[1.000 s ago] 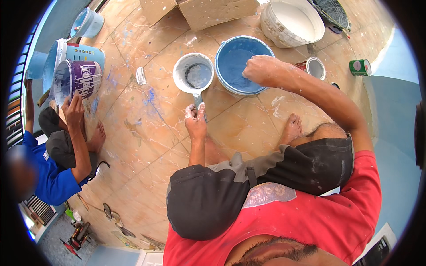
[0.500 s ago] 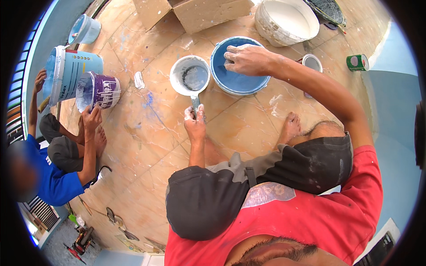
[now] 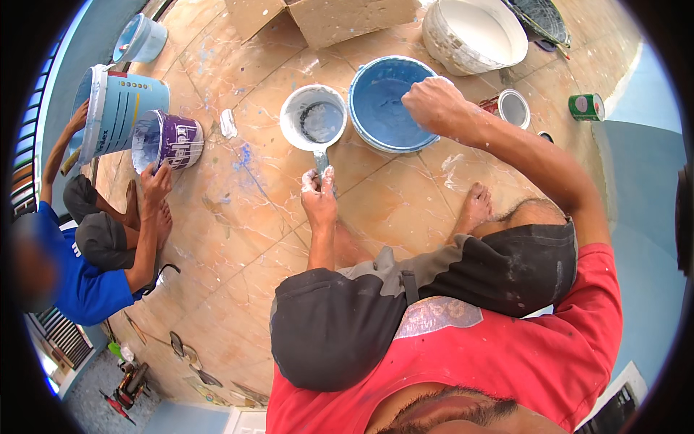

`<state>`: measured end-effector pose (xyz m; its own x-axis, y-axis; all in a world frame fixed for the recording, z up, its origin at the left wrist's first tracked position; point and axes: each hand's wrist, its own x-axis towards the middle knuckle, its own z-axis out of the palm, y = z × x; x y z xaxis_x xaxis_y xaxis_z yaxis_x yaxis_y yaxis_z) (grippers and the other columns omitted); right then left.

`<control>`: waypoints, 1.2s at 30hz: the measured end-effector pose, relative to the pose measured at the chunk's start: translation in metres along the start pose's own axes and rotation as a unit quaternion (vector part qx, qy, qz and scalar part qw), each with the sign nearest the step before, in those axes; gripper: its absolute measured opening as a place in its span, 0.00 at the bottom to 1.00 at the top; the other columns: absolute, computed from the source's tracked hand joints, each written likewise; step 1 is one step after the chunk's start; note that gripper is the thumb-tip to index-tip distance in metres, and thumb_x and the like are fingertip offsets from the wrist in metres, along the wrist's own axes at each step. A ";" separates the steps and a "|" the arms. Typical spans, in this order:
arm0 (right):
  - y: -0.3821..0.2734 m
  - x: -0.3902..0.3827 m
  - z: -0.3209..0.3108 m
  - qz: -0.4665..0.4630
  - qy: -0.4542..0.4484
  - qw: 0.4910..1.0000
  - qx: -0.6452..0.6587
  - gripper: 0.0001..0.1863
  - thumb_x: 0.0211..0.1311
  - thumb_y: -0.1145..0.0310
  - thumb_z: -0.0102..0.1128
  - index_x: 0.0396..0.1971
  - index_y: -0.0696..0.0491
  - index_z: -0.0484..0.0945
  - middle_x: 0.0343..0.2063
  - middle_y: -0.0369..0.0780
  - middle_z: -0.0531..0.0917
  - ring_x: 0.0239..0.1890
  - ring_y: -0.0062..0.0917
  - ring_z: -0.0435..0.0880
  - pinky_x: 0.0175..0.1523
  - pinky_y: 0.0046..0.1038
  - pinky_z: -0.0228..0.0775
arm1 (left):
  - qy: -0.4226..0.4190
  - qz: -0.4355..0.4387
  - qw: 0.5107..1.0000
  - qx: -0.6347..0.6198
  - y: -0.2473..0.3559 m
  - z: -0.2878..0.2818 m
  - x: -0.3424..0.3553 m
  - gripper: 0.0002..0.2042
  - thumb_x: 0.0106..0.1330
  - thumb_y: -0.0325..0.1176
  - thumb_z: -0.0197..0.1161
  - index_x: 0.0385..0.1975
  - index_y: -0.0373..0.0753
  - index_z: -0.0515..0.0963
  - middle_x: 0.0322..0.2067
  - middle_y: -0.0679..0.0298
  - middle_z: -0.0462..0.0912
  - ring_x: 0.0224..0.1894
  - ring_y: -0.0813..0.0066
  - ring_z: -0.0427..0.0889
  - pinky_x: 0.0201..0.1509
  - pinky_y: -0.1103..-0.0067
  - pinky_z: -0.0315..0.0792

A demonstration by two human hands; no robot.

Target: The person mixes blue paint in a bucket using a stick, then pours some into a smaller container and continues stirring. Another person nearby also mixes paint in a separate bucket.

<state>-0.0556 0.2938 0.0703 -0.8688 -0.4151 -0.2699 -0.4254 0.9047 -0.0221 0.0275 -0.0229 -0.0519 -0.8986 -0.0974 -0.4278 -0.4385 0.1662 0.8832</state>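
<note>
My left hand is wrapped around the handle of a white paint-stained dipper, smears of paint on its fingers. Grey-blue residue and a dark patch show in the dipper's bottom. Just right of it stands a round bucket of blue paint, apart from the dipper by a narrow gap. Over that bucket's right side my right hand is closed in a fist, knuckles up; whether anything is inside the fingers is hidden.
A cardboard box and a tub of white paint stand beyond. To the right are an open can and a green can. At left, a co-worker holds a light-blue bucket and a purple bucket.
My right hand has moved right across the blue paint bucket and turned knuckles up. My left hand stays on the dipper. The co-worker's purple bucket has shifted slightly right.
</note>
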 end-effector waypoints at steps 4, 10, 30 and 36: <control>-0.008 -0.001 -0.004 0.009 -0.059 0.994 0.088 0.08 0.52 0.70 0.68 0.26 0.61 0.89 0.27 0.53 0.89 0.33 0.47 0.92 0.40 0.42 0.85 | 0.034 0.049 0.998 -0.018 -0.007 0.004 0.004 0.19 0.76 0.38 0.71 0.52 0.27 0.77 0.29 0.68 0.81 0.28 0.85 0.73 0.30 0.82 0.68; -0.003 0.010 0.003 0.102 -0.065 0.964 0.238 0.20 0.56 0.58 0.73 0.27 0.65 0.88 0.30 0.60 0.87 0.35 0.54 0.90 0.45 0.48 0.83 | -0.001 0.009 1.000 -0.007 -0.005 0.000 0.000 0.19 0.79 0.36 0.67 0.57 0.26 0.74 0.35 0.67 0.83 0.34 0.86 0.75 0.36 0.84 0.69; -0.013 0.033 0.030 -0.074 0.085 0.988 0.108 0.06 0.52 0.74 0.65 0.25 0.60 0.87 0.26 0.52 0.89 0.31 0.46 0.92 0.38 0.43 0.84 | 0.033 0.023 0.999 -0.016 -0.018 -0.002 0.004 0.20 0.77 0.37 0.71 0.55 0.26 0.76 0.31 0.66 0.82 0.31 0.84 0.74 0.33 0.82 0.69; 0.001 0.014 0.029 -0.179 0.042 0.981 0.061 0.06 0.54 0.75 0.65 0.27 0.59 0.89 0.28 0.51 0.89 0.35 0.46 0.91 0.41 0.42 0.85 | 0.023 0.019 0.999 -0.023 -0.013 0.003 0.005 0.20 0.76 0.37 0.71 0.55 0.25 0.76 0.33 0.66 0.83 0.32 0.83 0.75 0.36 0.81 0.71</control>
<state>-0.0604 0.2913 0.0386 -0.6894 -0.7099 -0.1441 -0.6780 0.7024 -0.2167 0.0283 -0.0231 -0.0661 -0.9128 -0.1365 -0.3849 -0.4013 0.1249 0.9074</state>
